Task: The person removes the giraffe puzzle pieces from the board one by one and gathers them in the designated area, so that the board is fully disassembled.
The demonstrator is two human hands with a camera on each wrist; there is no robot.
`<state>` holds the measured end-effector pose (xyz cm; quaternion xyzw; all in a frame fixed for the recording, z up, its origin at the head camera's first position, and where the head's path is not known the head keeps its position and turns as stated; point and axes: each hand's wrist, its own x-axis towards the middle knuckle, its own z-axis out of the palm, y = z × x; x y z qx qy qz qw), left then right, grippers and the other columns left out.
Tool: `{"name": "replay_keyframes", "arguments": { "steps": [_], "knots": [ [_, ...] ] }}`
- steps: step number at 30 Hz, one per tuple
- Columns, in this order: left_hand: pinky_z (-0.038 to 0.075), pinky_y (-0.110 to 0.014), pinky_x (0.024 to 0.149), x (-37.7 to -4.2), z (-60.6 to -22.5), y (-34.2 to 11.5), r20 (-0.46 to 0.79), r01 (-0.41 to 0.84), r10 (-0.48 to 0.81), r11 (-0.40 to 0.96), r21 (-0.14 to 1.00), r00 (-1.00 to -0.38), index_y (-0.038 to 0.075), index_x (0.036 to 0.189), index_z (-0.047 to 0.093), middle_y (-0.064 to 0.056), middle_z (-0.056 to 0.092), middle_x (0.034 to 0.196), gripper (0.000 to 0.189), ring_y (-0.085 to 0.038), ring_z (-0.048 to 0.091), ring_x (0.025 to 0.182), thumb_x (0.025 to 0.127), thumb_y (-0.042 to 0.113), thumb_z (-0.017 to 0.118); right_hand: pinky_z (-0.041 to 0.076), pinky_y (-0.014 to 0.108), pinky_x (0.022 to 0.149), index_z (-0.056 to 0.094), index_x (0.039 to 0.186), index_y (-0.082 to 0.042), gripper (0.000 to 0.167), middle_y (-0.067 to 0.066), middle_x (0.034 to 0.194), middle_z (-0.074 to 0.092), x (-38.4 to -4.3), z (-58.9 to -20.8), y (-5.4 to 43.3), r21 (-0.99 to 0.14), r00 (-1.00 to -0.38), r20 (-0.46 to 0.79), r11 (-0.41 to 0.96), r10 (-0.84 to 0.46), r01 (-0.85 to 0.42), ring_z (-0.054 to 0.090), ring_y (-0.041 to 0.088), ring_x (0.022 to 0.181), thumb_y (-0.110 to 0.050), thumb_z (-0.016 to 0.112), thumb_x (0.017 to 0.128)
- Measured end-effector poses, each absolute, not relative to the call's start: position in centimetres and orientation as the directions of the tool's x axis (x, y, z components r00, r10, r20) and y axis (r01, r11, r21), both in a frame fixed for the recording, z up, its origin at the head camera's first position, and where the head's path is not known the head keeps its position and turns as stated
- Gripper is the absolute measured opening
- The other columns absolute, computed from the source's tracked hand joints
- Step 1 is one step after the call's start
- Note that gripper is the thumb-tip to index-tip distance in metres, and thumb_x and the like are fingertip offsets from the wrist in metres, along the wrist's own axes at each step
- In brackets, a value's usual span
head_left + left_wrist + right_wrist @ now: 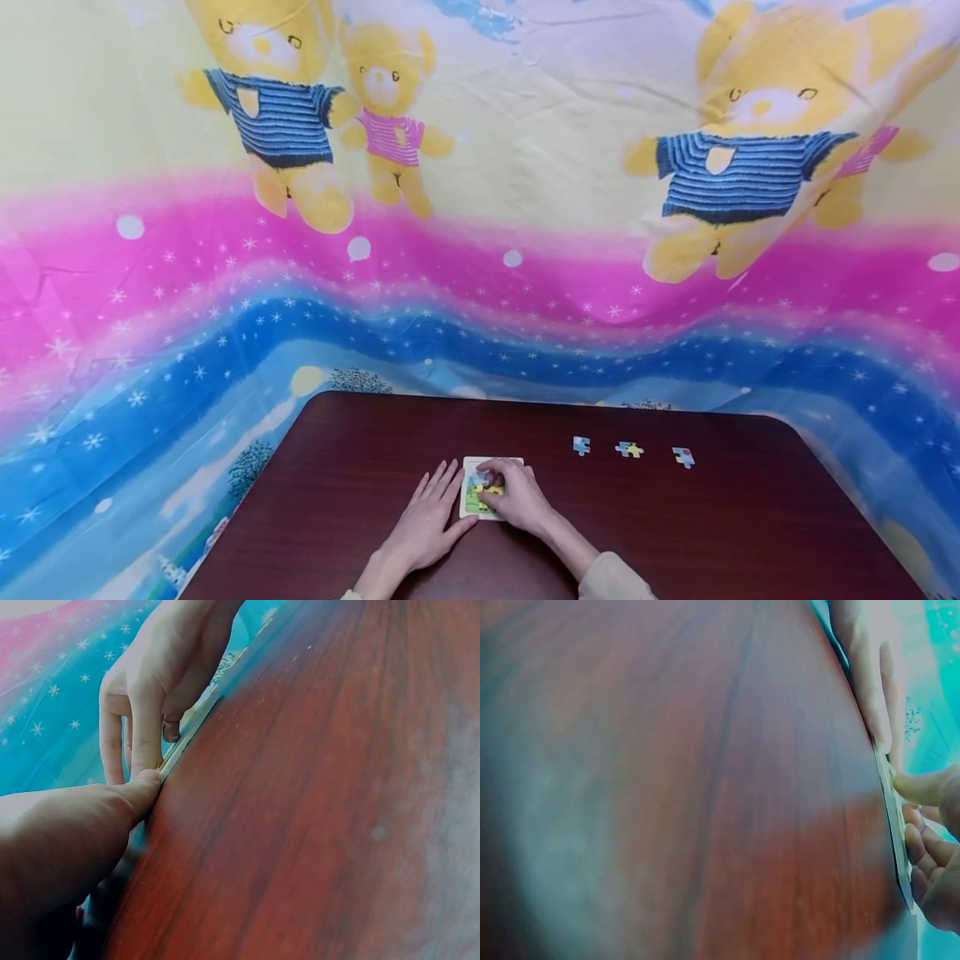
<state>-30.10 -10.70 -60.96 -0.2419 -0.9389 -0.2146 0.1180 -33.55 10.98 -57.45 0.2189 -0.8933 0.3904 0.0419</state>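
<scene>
A small jigsaw puzzle board (471, 510) with a white border and a green, yellow and blue picture lies flat on the table. My left hand (426, 521) rests on the tabletop to its left, fingers straight, with the thumb (141, 787) against the board's near corner. Over the picture, my right hand (517, 497) bends its thumb (915, 786) and fingers down to the board's surface, covering much of the right half. The other right fingers (919, 844) curl in by the board's edge. I cannot tell whether the right fingertips pinch a piece there.
Three loose puzzle pieces lie in a row at the back right: one blue and white (581, 446), one with yellow (630, 450), one pale blue with red (683, 457). The dark red-brown table (712, 525) has rounded far corners; a bear-print cloth (480, 292) hangs behind it.
</scene>
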Motion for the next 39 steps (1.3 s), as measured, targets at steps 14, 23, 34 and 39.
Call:
{"name": "replay_keyframes", "arguments": {
  "steps": [14, 23, 34, 39],
  "knots": [
    [0.034, -0.061, 0.132, -30.0, -60.4, -10.4, 0.287, 0.502, 0.418, 0.781, 0.371, -0.862, 0.002, 0.167, 0.045, -0.022, 0.045, 0.173, 0.084, -0.043, 0.040, 0.163, 0.111, 0.066, 0.049, 0.055, 0.028, 0.080, 0.077, 0.114, -0.007, 0.028, 0.004, 0.098, 0.071, -33.7, -56.9, 12.0, -0.779, -0.910, 0.292, 0.479, -0.294, -0.405, 0.064, 0.019, 0.088, -0.001, 0.088, 0.089],
    [0.031, -0.063, 0.132, -30.1, -60.2, -10.6, 0.255, 0.472, 0.399, 0.777, 0.416, -0.881, 0.004, 0.168, 0.043, -0.019, 0.042, 0.176, 0.086, -0.042, 0.037, 0.165, 0.110, 0.065, 0.053, 0.054, 0.019, 0.075, 0.073, 0.118, 0.003, 0.029, 0.020, 0.101, 0.073, -34.1, -55.9, 16.3, -0.904, -0.937, 0.205, 0.312, -0.282, -0.292, 0.064, 0.008, 0.084, 0.003, 0.084, 0.091],
    [0.033, -0.066, 0.132, -29.6, -59.0, -10.6, 0.222, 0.466, 0.410, 0.780, 0.417, -0.885, -0.001, 0.166, 0.043, -0.024, 0.041, 0.175, 0.082, -0.046, 0.037, 0.164, 0.109, 0.055, 0.060, 0.053, 0.023, 0.075, 0.073, 0.121, -0.002, 0.031, 0.016, 0.108, 0.071, -33.2, -55.7, 21.2, -0.901, -0.967, 0.115, 0.386, -0.225, -0.197, 0.061, 0.017, 0.094, -0.006, 0.086, 0.093],
    [0.034, -0.063, 0.132, -29.9, -59.6, -10.6, 0.257, 0.478, 0.404, 0.777, 0.409, -0.878, 0.000, 0.166, 0.044, -0.023, 0.042, 0.174, 0.082, -0.045, 0.039, 0.163, 0.110, 0.059, 0.057, 0.053, 0.023, 0.075, 0.073, 0.119, -0.001, 0.030, 0.014, 0.106, 0.071, -32.9, -55.8, 23.6, -0.887, -0.967, 0.114, 0.416, -0.229, -0.203, 0.061, 0.013, 0.092, -0.003, 0.086, 0.092]
  ]
}}
